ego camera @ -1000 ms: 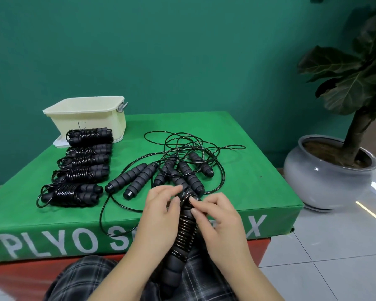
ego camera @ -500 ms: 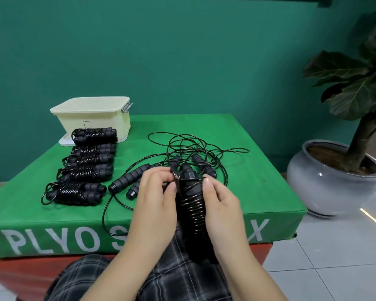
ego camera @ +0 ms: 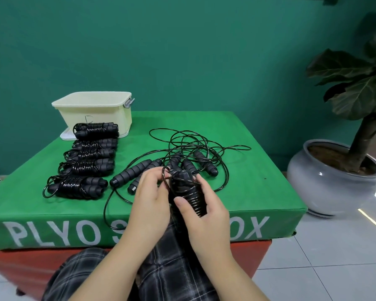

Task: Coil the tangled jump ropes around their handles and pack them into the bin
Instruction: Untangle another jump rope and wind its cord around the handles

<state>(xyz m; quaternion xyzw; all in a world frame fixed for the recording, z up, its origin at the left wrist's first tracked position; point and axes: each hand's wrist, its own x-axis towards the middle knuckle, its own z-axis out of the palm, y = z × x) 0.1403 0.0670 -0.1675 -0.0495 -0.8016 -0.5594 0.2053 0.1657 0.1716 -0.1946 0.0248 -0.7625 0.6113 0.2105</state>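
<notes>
Holding a nearly wound jump rope [ego camera: 187,193] upright over the lap, both hands worked at its top end. The right hand [ego camera: 204,213] curled round the paired black handles, thumb pressed on the glossy coils of cord. The left hand [ego camera: 151,200] pinched a small loop of cord [ego camera: 166,177] at the handle tops, fingertips closed on it.

A cream plastic bin [ego camera: 100,115] stood at the far left corner of the green pad [ego camera: 258,187], with a grey latch [ego camera: 129,103] on its right rim; its inside could not be seen from this angle, so its contents could not be told. A flat pale piece, possibly a lid [ego camera: 66,135], lay under or just beside the bin's near left corner. A faint dark mark showed on the bin's front wall but could not be read.

Five coiled ropes [ego camera: 89,155] lay in a row from the bin toward the near edge, the farthest touching the bin's front. To their right lay the tangled ropes [ego camera: 189,153]: loose handles side by side with cord looping over and round them.

White capitals on the pad's front face read "PLYO S" and "OX" [ego camera: 52,232]; the arms hid the letters between. A red block [ego camera: 20,270] sat beneath the pad. A potted plant [ego camera: 334,177] in a grey glazed pot stood on the tiled floor to the right.
</notes>
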